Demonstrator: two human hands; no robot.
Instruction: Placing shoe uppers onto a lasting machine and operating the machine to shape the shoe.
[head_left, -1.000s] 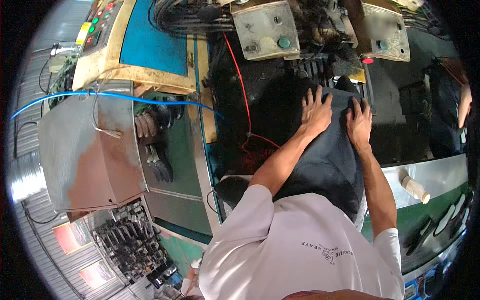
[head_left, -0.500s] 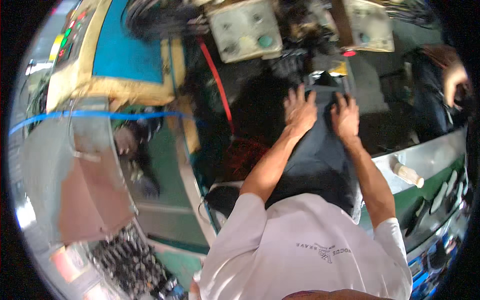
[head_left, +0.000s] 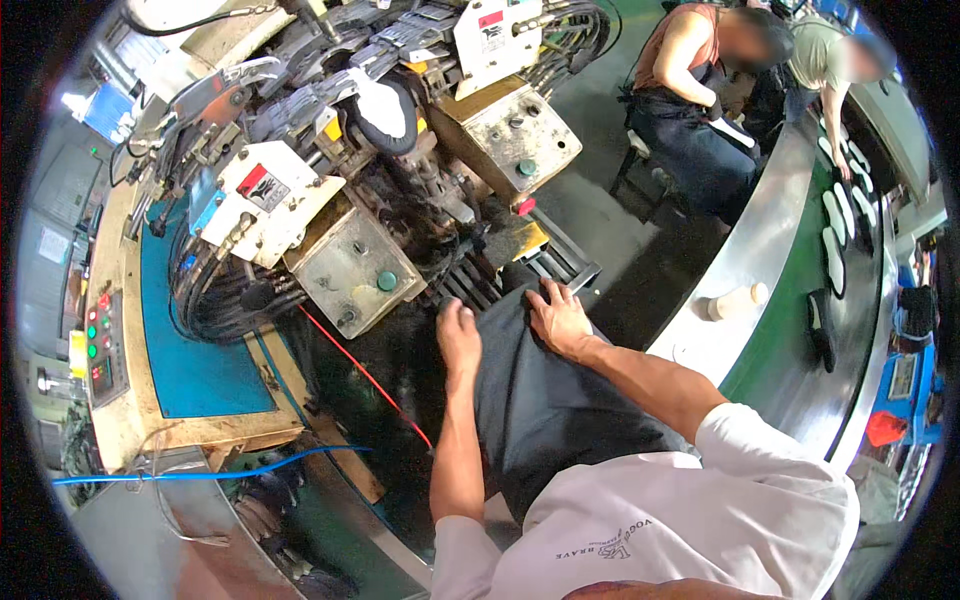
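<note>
My right hand (head_left: 560, 318) lies over my knee in dark trousers (head_left: 540, 390), its fingers spread and holding nothing. At the left side of the same leg is my left hand (head_left: 459, 338), raised slightly, fingers loosely bent and partly foreshortened, with no object visible in it. Ahead of both hands stands a large machine with two grey control boxes (head_left: 358, 278) carrying green buttons. A black shoe upper with a white underside (head_left: 385, 112) sits in the middle of the machine, beyond the reach of either hand.
To the right curves a green conveyor (head_left: 768, 352) with a metal rim, bearing white-soled shoe parts (head_left: 833, 258) and a black shoe (head_left: 822, 330). A pale bottle (head_left: 738, 302) stands on the rim. Two people work farther back. A blue hose (head_left: 220, 472) crosses at left beside a blue-topped bench (head_left: 195, 330).
The view has swung up and right, bringing in the machine and the co-workers. My left hand has come off the thigh to its left side; my right hand stays on the leg.
</note>
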